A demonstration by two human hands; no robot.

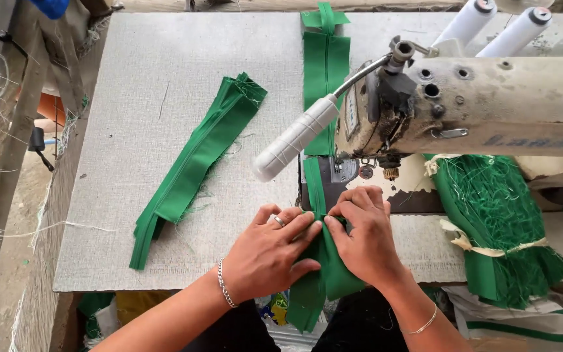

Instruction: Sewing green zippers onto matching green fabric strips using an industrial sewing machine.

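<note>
My left hand (pixel 270 251) and my right hand (pixel 364 236) press side by side on a green fabric strip (pixel 326 280) at the table's front edge. Fingers of both hands pinch a fold in the strip just in front of the sewing machine's presser foot (pixel 366 168). The strip runs under the machine head (pixel 483 107) and continues as a sewn green band (pixel 326 72) to the far edge. Its loose end hangs over the front edge toward my lap. My left hand wears a ring and a chain bracelet; a thin bracelet circles my right wrist.
A stack of green fabric strips (pixel 197 163) lies diagonally on the grey table (pixel 151 72) to the left. A tied bundle of frayed green strips (pixel 496 228) sits at the right. A white-wrapped lever (pixel 294 137) juts from the machine. Two white thread cones (pixel 490 26) stand behind.
</note>
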